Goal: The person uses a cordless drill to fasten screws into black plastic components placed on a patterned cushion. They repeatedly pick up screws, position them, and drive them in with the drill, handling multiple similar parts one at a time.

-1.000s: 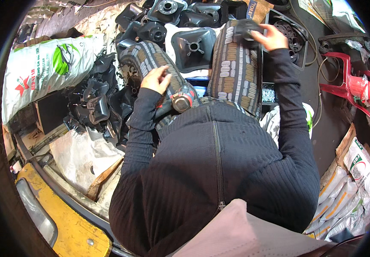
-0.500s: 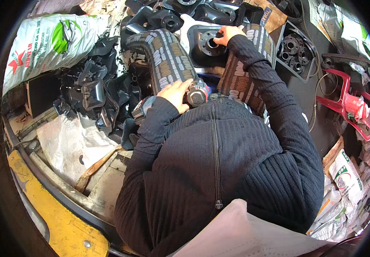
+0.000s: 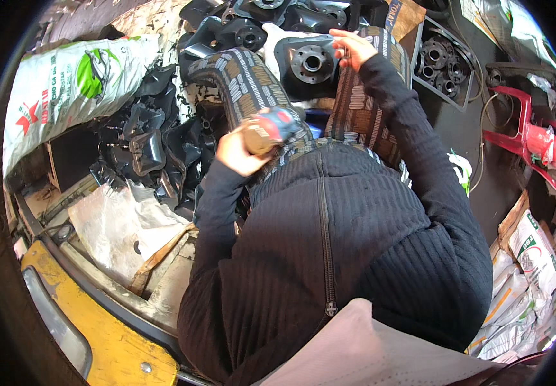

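A black square moulded part with a round, holed hub flange (image 3: 311, 63) faces up between my knees. Just to the right of it is my right hand (image 3: 355, 49), lifted off the hub, its fingers stretched out and partly apart. Whether anything small lies in its palm I cannot make out. Over my left thigh, my left hand (image 3: 238, 153) is wrapped round a cordless drill (image 3: 270, 132), blue and red with a brownish round end, smeared by motion. The drill's tip and the fingers' far side are hidden.
Black moulded parts (image 3: 146, 145) are heaped at the left, with more hub parts (image 3: 246, 35) beyond my knees. A grey tray (image 3: 461, 98) of round flanges stands at the right, near a red plastic stool (image 3: 538, 141). A white sack (image 3: 65, 90) lies far left.
My right hand has let go of the hub and moved slightly right, fingers opening. My left hand has lifted the drill off my lap and swung it leftward.
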Tool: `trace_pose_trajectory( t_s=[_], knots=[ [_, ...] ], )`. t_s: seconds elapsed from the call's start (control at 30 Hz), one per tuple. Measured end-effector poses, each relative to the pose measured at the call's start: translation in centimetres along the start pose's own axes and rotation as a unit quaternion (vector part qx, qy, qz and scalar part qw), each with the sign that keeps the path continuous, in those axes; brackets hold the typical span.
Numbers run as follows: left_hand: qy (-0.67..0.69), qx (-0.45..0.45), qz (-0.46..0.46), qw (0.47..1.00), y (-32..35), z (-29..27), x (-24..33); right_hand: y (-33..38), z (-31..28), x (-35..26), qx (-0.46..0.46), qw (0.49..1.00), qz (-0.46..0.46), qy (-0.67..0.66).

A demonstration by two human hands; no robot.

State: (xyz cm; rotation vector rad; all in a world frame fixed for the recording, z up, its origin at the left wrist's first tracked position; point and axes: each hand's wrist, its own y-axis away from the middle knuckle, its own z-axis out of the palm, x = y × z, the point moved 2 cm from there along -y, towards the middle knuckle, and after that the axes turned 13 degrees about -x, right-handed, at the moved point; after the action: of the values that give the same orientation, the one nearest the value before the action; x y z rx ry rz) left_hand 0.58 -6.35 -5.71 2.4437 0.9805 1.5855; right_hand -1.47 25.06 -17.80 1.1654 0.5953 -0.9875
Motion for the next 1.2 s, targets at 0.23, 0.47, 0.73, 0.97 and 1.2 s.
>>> trace_pose_trajectory(
  t_s=[0.23, 0.47, 0.73, 0.97, 1.2],
  knots=[
    [0.134, 0.039, 0.054, 0.989, 2.0, -3.4, 3.7, 7.5, 4.9, 1.9, -0.204, 0.919, -0.090, -0.325],
    [-0.052, 0.008, 0.096, 0.994, 0.3, -2.4, 6.4, 9.9, 5.8, 1.9, -0.211, 0.948, -0.039, -0.235],
    [0.065, -0.042, 0.014, 0.997, 0.9, -2.1, 6.5, 10.9, 5.0, 1.6, -0.283, 0.955, -0.049, -0.077],
    [0.088, -0.065, -0.026, 0.994, 1.4, -2.6, 5.8, 11.1, 5.1, 0.5, -0.349, 0.934, -0.067, -0.025],
    [-0.020, -0.100, 0.089, 0.991, 1.3, -3.8, 6.5, 10.0, 5.4, -1.0, -0.530, 0.848, 0.005, -0.001]
  ],
)
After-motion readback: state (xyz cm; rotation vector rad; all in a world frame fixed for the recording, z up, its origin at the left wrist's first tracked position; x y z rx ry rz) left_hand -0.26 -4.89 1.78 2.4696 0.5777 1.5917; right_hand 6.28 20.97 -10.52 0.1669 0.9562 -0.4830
